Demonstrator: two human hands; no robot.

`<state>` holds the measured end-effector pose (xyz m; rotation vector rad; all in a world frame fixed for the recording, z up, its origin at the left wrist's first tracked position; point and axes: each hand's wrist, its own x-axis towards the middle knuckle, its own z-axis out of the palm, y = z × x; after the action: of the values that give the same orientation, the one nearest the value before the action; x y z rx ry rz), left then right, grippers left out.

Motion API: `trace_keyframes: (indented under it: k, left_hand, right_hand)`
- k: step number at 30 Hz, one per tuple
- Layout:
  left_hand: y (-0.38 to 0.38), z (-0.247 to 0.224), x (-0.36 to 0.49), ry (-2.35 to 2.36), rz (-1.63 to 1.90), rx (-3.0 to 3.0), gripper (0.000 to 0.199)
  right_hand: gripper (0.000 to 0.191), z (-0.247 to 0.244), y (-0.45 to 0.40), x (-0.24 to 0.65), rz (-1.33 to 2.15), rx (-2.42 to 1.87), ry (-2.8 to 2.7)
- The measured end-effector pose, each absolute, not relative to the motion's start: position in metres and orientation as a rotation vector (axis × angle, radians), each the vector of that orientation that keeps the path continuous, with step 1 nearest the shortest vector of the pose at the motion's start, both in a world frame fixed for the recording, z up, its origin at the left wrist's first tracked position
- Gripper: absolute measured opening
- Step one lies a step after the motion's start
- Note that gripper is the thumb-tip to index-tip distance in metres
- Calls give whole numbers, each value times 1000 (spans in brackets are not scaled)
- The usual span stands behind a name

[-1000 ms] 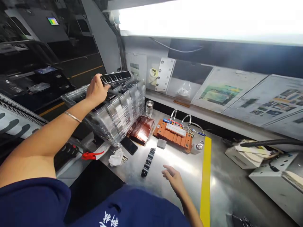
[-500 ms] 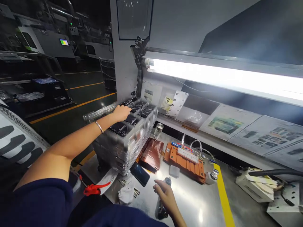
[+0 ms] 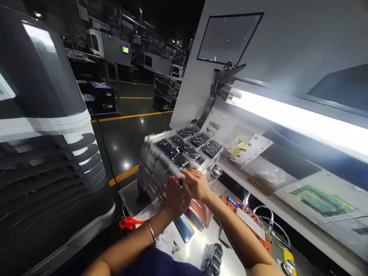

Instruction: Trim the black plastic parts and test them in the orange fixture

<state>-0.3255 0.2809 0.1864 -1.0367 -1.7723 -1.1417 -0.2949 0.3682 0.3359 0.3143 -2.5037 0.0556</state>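
Observation:
A stack of clear plastic trays (image 3: 155,168) stands at the left of the metal bench, its top tray holding several black parts (image 3: 186,148) in compartments. My left hand (image 3: 176,197), with a bracelet on the wrist, lies against the near side of the stack, its fingers stretched out. Close beside it, my right hand (image 3: 197,184) is at the stack's near right corner, fingers overlapping the left hand's; what it holds, if anything, is hidden. A ribbed black part (image 3: 212,258) lies on the bench below the right forearm.
Near the hands are a phone (image 3: 184,229), a reddish-brown packet (image 3: 202,211) and a glass jar (image 3: 216,172). An orange fixture (image 3: 267,243) with hoses stands to the right. A lamp tube (image 3: 287,115) crosses above. A large grey-and-white machine (image 3: 57,153) fills the left.
The view has turned left. My left hand has come off the top tray to the stack's near side. My right hand has moved up from the bench beside it, away from the ribbed black part.

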Motion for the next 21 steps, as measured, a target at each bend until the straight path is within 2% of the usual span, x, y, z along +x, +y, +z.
trace_keyframes:
  k: [4, 10, 13, 17, 19, 21]
  left_hand:
    - [278, 193, -326, -1808, -1158, -1060, 81]
    - [245, 203, -331, -1876, -1367, -1294, 77]
    - [219, 229, -335, -2042, -1951, -1310, 68]
    - [187, 292, -336, -1929, -3149, -567, 86]
    - [176, 320, -332, -1803, -3389, -283, 88]
    - [167, 336, -324, -1855, -3408, -197, 79]
  right_hand:
    - [25, 356, 377, -305, 202, 258, -2476]
    - [26, 433, 395, -324, 499, -56, -2391]
    - [25, 458, 398, -319, 544, -81, -2312]
    - [21, 438, 361, -295, 379, 220, -2367]
    - [24, 413, 324, -276, 320, 407, -2436]
    - [29, 395, 288, -253, 262, 575, -2492]
